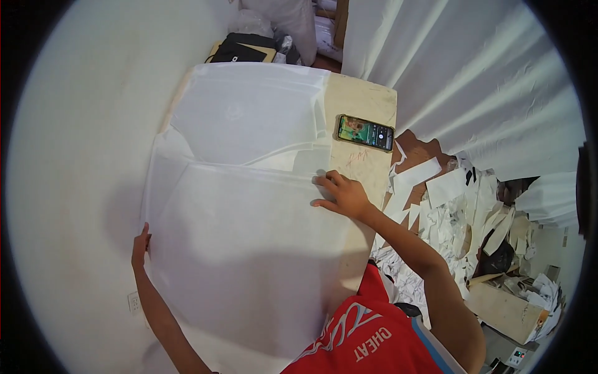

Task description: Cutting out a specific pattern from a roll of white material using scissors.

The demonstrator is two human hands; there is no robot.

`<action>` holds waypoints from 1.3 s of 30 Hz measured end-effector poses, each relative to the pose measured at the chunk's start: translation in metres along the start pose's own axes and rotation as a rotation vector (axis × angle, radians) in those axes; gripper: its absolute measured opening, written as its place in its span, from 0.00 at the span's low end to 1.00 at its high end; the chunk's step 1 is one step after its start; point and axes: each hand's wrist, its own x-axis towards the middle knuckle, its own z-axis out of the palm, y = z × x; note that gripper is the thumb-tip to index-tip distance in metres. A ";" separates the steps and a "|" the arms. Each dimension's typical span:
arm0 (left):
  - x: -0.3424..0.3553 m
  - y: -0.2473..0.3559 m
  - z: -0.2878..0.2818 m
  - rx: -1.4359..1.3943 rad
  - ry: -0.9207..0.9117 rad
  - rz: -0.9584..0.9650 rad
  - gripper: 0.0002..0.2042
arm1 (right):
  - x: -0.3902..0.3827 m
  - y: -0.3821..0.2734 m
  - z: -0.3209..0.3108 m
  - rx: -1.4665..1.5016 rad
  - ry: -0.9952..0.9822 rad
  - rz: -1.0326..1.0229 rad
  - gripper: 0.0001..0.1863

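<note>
Left hand (141, 247) at left edge of white sheer fabric (249, 218), pinch unclear; right hand (342, 195) spread over its right side. Fabric lies between and beyond hands; best keep tension even, smooth creases outward.

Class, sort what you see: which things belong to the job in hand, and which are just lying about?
Apparently the job:
- white fabric
- table beneath it
- left hand
- right hand

Apparently lying about:
- lit phone
- white scraps right of the table
</note>
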 end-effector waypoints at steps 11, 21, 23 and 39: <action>0.050 0.114 0.045 0.056 -0.003 0.068 0.25 | -0.001 0.002 0.002 -0.026 -0.034 -0.010 0.29; 0.111 0.067 0.063 -0.215 0.515 0.631 0.12 | 0.007 0.001 -0.002 0.042 -0.045 0.037 0.31; 0.118 0.047 0.069 -0.254 0.525 0.570 0.10 | 0.007 0.000 -0.002 0.113 -0.031 0.017 0.32; 0.086 0.076 0.099 0.361 0.687 0.410 0.30 | 0.013 -0.009 -0.003 0.016 -0.008 -0.099 0.29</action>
